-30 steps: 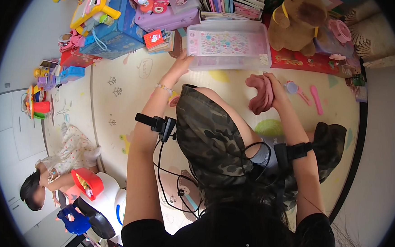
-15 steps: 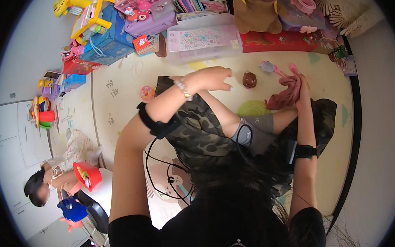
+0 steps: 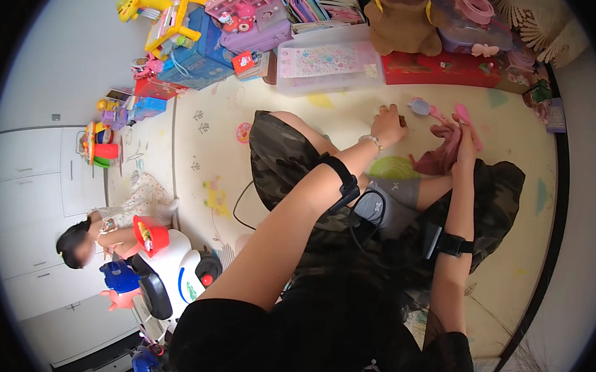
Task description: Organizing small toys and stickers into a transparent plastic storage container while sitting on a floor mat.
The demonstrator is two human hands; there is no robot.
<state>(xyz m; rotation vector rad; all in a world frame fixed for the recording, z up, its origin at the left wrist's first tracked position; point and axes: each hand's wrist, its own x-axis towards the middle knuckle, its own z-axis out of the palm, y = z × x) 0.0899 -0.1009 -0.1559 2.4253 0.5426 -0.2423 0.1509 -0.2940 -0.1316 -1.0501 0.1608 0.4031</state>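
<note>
A: Where does the dusty-pink, soft folded cloth (image 3: 438, 148) lie from the grip?

B: On the inner side of the right hand (image 3: 465, 150), between the two hands. Its long axis slants from the fingers at upper right to a loose end at lower left, by the grey sock (image 3: 402, 186). The right hand is nearer: its fingers are fairly straight but closed against the bunched edge, holding it.

A: And the left hand (image 3: 389, 127)?

B: It sits across a short gap to the left, palm down, fingers curled around a small brown object (image 3: 402, 121). Only a sliver shows on the thumb side, so I can't tell its full shape, how firm the hold is, or whether it touches the mat.

A: What about textures?

B: The cloth falls in limp, matte creases. Just beyond it, a slim, glossy pink plastic stick (image 3: 462, 111) passes behind the right fingers; I can't tell if they touch. Left of that is a toy with a round, pale-lavender head and pink handle (image 3: 420, 107). Under everything spreads a smooth, cream-coloured printed mat (image 3: 234, 165).
</note>
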